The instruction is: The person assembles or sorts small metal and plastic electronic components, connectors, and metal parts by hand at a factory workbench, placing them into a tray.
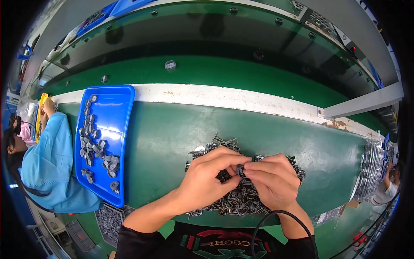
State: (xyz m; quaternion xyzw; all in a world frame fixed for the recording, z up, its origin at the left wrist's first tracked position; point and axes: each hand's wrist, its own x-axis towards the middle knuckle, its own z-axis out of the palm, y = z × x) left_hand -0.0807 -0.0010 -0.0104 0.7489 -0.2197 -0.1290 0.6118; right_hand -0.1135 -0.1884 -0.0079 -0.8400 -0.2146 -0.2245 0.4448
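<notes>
We find both hands together over the green table (166, 129), closed to a narrow pinch on one small dark piece (240, 171). The left hand (209, 170) has it between thumb and forefinger; the right hand (274, 181) meets it from the other side with bent fingertips. Step in hand, by our judgement: fine two-handed fitting or turning of that piece; its exact join is hidden by the fingers. The next move, we reckon, calls for a steady grip and small fingertip pressure. Right beneath lies a loose pile of metal parts (243, 198), which crowds the fingers and would make a dropped piece hard to pick out. A black cable (280, 212) loops across the right forearm and could snag. To our left, a blue tray (129, 125) holds scattered grey pieces (89, 129); beyond it sits a co-worker in a blue sleeve (56, 142). Past the white rail (194, 94), a round part (170, 65) rests on the green belt (138, 71). Stacked clear packs (368, 168) stand far right.
</notes>
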